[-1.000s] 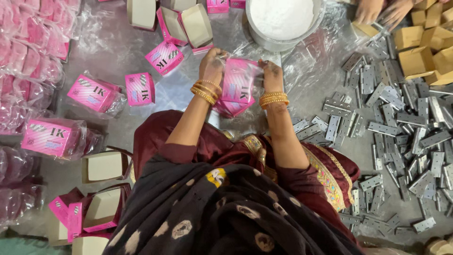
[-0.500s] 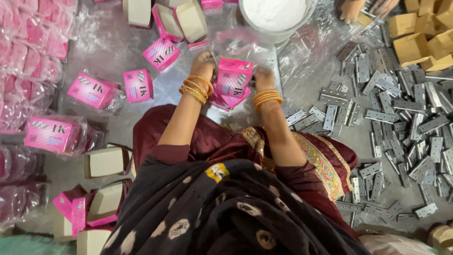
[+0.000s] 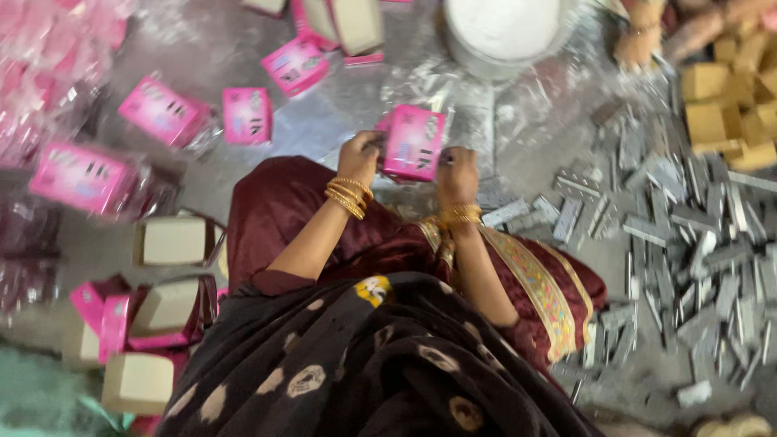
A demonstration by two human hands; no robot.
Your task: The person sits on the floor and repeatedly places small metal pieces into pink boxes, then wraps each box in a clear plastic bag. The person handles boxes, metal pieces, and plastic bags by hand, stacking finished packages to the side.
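Fingers of both hands close round a small pink rectangular cardboard box (image 3: 413, 142), held upright between them just beyond the knees: the left hand (image 3: 358, 155) grips its left edge and the right hand (image 3: 457, 171) its right edge. Motion blur softens the fingertips, so how far they wrap behind the box is hard to tell. Stacked gold bangles (image 3: 347, 196) ring the left wrist, and another set circles the right.

Crinkled clear plastic sheeting (image 3: 453, 97), glossy and wrinkled, lies on the grey floor past the box. Farther off sits a round white tub (image 3: 502, 32), its top cut off by the frame edge. To the right spreads a loose heap of flat grey metal strips (image 3: 688, 235), thin and oblong. Tan cardboard cubes (image 3: 728, 105) pile at the far right, partly out of view, and another person's hand (image 3: 639, 36) reaches in beside them, blurred.

To the left lie more pink boxes in clear wrap (image 3: 162, 109), some smeared by blur. Open pale cardboard trays (image 3: 170, 241) rest nearer on the left. Maroon cloth (image 3: 283, 202) covers the lap, and a black patterned shawl (image 3: 364, 364) hides the near floor.
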